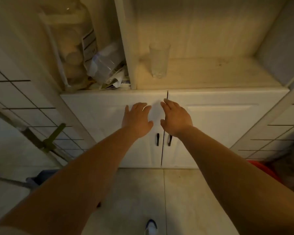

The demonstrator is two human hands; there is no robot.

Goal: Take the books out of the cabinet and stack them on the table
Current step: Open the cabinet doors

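White cabinet point(210, 126) doors closed, left hand point(137, 118), right hand point(175, 118) open before them

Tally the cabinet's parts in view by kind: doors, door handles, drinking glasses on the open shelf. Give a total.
Doors: 2, left door and right door, both closed
Door handles: 2, black
Drinking glasses: 1, clear
Total: 5

We hold our left hand point(137, 118) and right hand point(175, 118) side by side before the cabinet point(210, 126), above its two handles point(163, 139), with a glass point(159, 60) on the shelf point(210, 72) above the doors.
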